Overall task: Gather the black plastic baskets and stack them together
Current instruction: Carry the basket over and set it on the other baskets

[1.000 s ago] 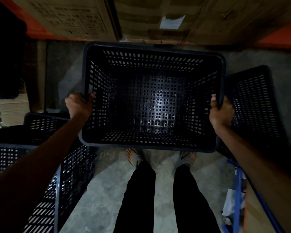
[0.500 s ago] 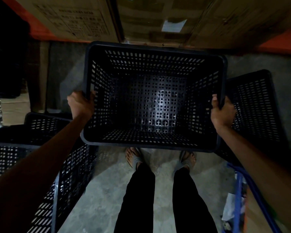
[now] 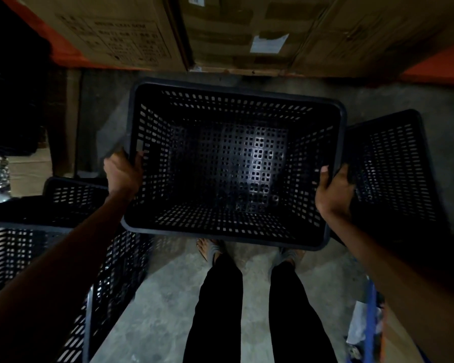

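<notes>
Two hands are gripping one black basket (image 3: pixel 231 163) above the floor (image 3: pixel 165 305): left hand (image 3: pixel 122 174) clamping its left rim, right hand (image 3: pixel 333 193) its right rim, other baskets (image 3: pixel 393 163) flanking it.

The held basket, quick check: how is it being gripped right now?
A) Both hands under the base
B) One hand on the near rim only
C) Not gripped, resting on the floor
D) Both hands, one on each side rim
D: the left hand clasps the left rim and the right hand the right rim of the black basket, which hangs above the person's feet rather than sitting on the floor.
</notes>
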Demonstrator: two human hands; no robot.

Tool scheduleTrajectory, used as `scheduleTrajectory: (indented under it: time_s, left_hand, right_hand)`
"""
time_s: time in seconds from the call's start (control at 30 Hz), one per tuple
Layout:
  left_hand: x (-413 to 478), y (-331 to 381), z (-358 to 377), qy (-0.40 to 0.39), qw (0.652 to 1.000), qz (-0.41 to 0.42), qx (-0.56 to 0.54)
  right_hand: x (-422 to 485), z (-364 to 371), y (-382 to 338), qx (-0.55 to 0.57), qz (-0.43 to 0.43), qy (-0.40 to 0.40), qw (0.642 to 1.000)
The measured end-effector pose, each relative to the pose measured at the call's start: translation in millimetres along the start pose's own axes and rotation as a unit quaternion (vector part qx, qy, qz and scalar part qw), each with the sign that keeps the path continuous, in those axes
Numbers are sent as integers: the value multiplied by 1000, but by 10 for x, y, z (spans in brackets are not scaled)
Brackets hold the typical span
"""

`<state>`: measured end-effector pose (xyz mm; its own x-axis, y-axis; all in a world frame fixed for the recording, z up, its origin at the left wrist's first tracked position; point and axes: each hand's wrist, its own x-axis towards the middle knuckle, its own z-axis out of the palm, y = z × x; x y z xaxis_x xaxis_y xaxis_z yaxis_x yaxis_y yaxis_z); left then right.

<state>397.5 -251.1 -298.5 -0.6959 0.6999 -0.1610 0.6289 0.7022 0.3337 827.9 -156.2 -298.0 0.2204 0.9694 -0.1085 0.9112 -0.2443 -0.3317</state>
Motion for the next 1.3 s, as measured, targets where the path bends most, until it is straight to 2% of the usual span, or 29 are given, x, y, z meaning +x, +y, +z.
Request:
scheduleTrajectory:
  time_s: [0.43, 0.67, 0.8, 0.97, 1.1, 1.3]
  left_hand:
    - [45, 1, 38, -52, 996, -27, 70]
    - [-319, -183, 37, -31, 997, -64, 43]
    - [-517, -299, 56, -47, 994, -78, 53]
    - [-606, -390, 95, -54, 995, -55, 70]
    - [-595, -397, 115, -12, 1000, 4, 28]
    - [-553, -474, 159, 2, 1000, 26, 2]
  right_hand:
    - [138, -15, 15, -21, 75, -70, 994]
    - [35, -5, 92, -42, 34, -53, 997]
    - [-148, 9, 195, -46, 25, -35, 998]
    - [-264, -2, 351, -55, 4, -39, 998]
    - [-277, -6, 385, -35, -31, -36, 998]
    - [-261, 50, 383, -55, -36, -18, 998]
